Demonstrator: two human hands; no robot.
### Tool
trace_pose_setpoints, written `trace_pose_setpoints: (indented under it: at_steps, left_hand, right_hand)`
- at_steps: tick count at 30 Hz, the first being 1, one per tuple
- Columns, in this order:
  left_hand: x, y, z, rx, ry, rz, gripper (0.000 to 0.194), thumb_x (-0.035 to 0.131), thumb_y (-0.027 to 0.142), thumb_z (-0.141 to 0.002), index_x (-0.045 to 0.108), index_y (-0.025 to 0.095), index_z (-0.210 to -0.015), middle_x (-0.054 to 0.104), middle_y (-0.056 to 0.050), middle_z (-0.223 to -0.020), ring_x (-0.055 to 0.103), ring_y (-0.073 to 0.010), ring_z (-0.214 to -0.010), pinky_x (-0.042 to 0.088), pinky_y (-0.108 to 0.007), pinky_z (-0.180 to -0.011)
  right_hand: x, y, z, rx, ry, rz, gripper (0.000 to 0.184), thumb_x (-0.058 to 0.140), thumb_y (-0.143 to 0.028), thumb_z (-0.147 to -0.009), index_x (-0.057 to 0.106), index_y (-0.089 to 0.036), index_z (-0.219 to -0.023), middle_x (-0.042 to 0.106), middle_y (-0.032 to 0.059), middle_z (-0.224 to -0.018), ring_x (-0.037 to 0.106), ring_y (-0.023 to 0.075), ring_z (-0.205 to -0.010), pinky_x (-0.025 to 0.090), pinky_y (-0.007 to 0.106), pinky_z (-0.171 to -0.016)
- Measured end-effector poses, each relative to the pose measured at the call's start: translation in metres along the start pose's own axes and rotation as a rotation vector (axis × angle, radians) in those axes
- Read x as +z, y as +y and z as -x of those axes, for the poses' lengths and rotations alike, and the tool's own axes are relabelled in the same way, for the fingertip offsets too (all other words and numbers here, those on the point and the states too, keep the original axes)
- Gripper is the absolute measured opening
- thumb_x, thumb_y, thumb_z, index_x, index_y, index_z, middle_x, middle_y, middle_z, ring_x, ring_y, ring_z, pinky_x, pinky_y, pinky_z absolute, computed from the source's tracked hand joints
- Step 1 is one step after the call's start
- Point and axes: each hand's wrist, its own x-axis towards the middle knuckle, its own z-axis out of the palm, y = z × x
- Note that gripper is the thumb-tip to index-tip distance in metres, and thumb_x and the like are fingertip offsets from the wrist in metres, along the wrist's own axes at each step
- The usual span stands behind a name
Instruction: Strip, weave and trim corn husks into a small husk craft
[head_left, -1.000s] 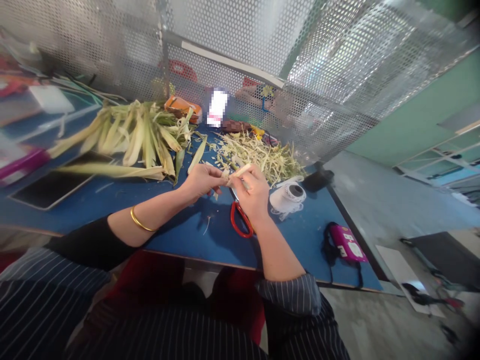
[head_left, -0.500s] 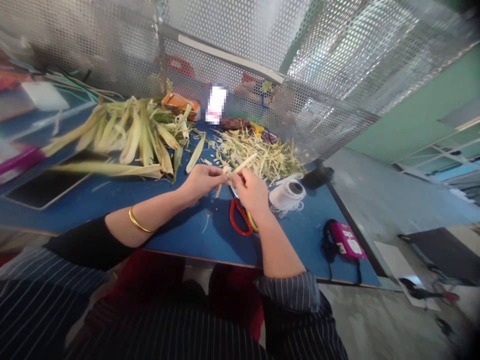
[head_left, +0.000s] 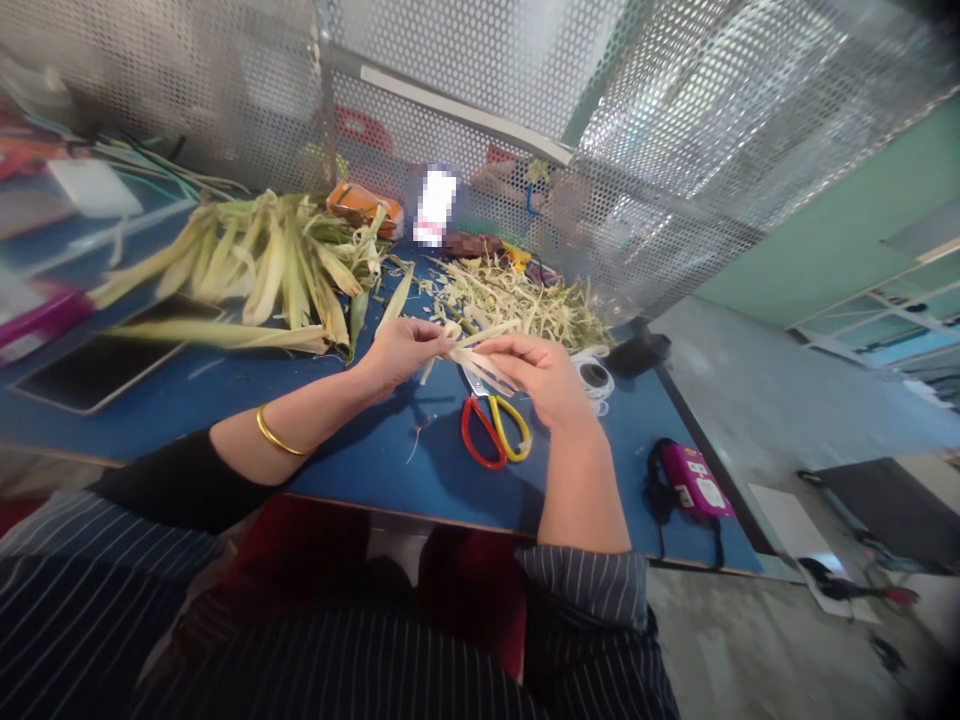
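Between my two hands is a small piece of pale corn husk [head_left: 474,357] with several loose strips fanning out. My left hand [head_left: 405,355] pinches its knotted-looking end between thumb and fingertips. On the other side, my right hand [head_left: 544,375] has its fingers closed on the strips. Scissors [head_left: 484,432] with one red and one yellow handle lie on the blue table just below, their blades partly under the husk. A spool of white string [head_left: 596,380] stands behind my right hand, partly hidden by it. Shredded husk [head_left: 525,300] is heaped beyond my hands.
Whole corn husks [head_left: 262,260] are piled at the back left, near a dark flat panel [head_left: 97,375]. An orange packet [head_left: 365,208] and a bright phone screen [head_left: 436,205] stand by the perforated metal screen [head_left: 465,60]. A magenta box [head_left: 694,480] with straps sits near the table's right edge.
My right hand has moved right, away from the left, spreading the husk strips between them. The scissors' yellow handle now shows, and the string spool is more covered. My left hand has barely shifted.
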Motion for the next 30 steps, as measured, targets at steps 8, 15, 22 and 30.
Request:
trace_pose_setpoints:
  at_steps: [8,15,22,30]
  left_hand:
    - [0.006,0.009,0.005,-0.009,0.019,0.048,0.012,0.076,0.02,-0.07,0.064,0.017,-0.071,0.068,0.0,-0.061,0.062,-0.0103,-0.058,0.046,-0.023,-0.063]
    - [0.01,0.005,0.006,0.004,-0.013,0.066,0.013,0.075,0.019,-0.071,0.062,0.017,-0.068,0.066,-0.001,-0.06,0.063,-0.011,-0.054,0.047,-0.025,-0.058]
    - [0.009,0.005,0.005,0.034,0.062,0.023,0.008,0.073,0.016,-0.072,0.065,0.014,-0.072,0.067,0.0,-0.062,0.063,-0.01,-0.055,0.048,-0.022,-0.057]
    - [0.011,-0.002,0.005,0.053,0.036,0.031,0.011,0.074,0.018,-0.071,0.066,0.013,-0.075,0.067,-0.001,-0.06,0.063,-0.0104,-0.053,0.049,-0.023,-0.056]
  right_hand:
    - [0.014,0.012,-0.01,-0.023,0.139,-0.244,0.016,0.071,-0.028,-0.074,0.074,-0.022,-0.089,0.072,0.0012,-0.085,0.061,0.0139,-0.072,0.052,0.034,-0.075]
    - [0.032,0.016,-0.013,-0.106,0.319,-0.229,0.024,0.053,-0.043,-0.088,0.063,-0.022,-0.081,0.065,-0.0011,-0.079,0.045,0.0072,-0.049,0.039,0.024,-0.05]
    - [0.033,0.019,-0.011,0.015,0.274,0.121,0.022,0.058,-0.036,-0.086,0.058,-0.02,-0.071,0.053,-0.0057,-0.052,0.042,0.0076,-0.042,0.031,0.022,-0.046]
    - [0.035,0.021,-0.01,-0.055,0.328,0.356,0.023,0.053,-0.035,-0.09,0.057,-0.021,-0.071,0.059,-0.0047,-0.055,0.05,0.0103,-0.048,0.036,0.023,-0.054]
